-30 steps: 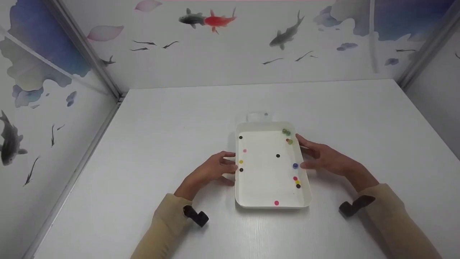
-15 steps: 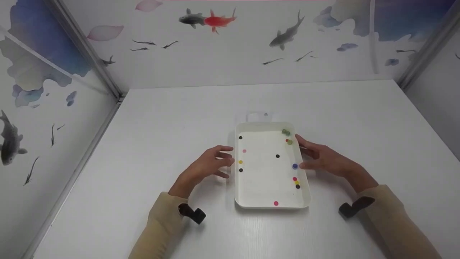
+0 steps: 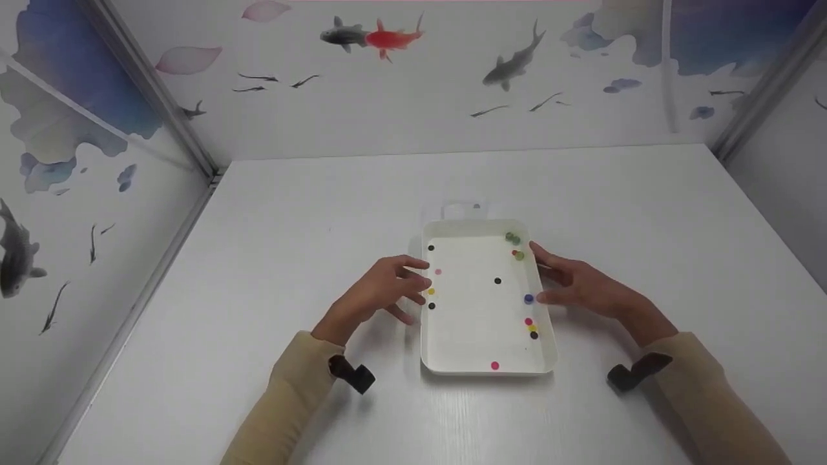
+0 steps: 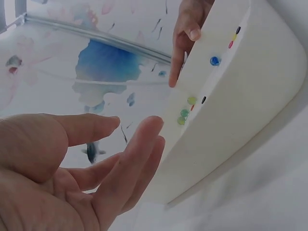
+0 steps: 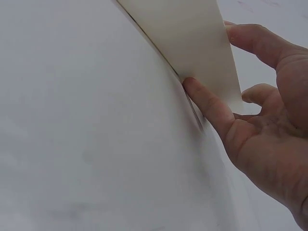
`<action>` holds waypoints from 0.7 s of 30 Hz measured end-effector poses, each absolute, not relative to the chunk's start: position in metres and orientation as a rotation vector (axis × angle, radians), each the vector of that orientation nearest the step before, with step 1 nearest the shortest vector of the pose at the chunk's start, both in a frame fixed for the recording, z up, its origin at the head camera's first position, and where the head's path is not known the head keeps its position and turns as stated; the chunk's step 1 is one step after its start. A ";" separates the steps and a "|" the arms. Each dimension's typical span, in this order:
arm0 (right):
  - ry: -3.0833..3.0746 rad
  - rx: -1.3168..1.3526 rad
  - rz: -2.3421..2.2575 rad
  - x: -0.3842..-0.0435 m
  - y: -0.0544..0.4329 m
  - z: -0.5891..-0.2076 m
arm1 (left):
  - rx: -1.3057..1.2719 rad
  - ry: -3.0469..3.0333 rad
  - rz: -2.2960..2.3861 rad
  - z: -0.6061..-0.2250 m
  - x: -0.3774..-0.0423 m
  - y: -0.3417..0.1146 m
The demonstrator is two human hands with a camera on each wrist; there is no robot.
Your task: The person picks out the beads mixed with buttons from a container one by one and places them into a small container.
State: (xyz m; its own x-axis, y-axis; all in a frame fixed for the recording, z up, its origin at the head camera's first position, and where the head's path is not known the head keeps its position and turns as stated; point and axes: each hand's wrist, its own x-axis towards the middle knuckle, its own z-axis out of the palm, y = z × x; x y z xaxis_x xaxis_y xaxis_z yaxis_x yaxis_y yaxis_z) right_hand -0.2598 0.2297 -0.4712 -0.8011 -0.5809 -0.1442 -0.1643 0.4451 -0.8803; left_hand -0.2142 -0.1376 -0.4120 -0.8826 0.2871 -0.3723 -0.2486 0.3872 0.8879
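A shallow white tray point(image 3: 465, 223) lies lengthwise on the table. Several small round pieces are scattered in it: flat black, pink, yellow and red discs, such as a black disc point(image 3: 497, 281), and glassy balls, including a blue ball point(image 3: 529, 299) and green balls point(image 3: 512, 237). My left hand point(image 3: 387, 284) hovers at the left rim, fingers spread and holding nothing; the left wrist view shows a gap between fingertips and wall. My right hand point(image 3: 585, 284) rests against the tray's right side, thumb at the rim and a fingertip point(image 5: 191, 84) low on the outer wall.
Just behind the tray stands a small clear container point(image 3: 455, 210) with one greyish piece by it, hard to make out. White panels painted with fish enclose the table point(image 3: 310, 206) at the back and sides. A black wrist camera point(image 3: 352, 374) sits on the left sleeve.
My left hand pulled back leftward off the tray's rim, then came right again, its fingertips now overlapping the rim in the head view. My right hand and the tray stay practically still.
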 end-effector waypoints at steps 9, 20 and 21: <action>2.266 -0.623 -1.336 -0.260 0.231 -0.473 | 0.064 2.202 1.455 -0.401 -0.221 -0.118; 2.273 -0.605 -1.322 -0.260 0.229 -0.472 | 0.071 2.204 1.549 -0.391 -0.225 -0.091; 2.269 -0.597 -1.327 -0.260 0.228 -0.473 | 0.070 2.211 1.549 -0.391 -0.226 -0.088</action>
State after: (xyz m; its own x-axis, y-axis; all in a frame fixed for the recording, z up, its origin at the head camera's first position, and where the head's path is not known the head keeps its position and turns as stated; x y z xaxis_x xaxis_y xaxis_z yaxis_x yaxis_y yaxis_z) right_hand -0.2595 0.2284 -0.4727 -0.8088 -0.5670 -0.1560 -0.1419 0.4455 -0.8840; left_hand -0.2261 -0.0878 -0.3908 -0.9031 0.2853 -0.3210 -0.2044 0.3719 0.9055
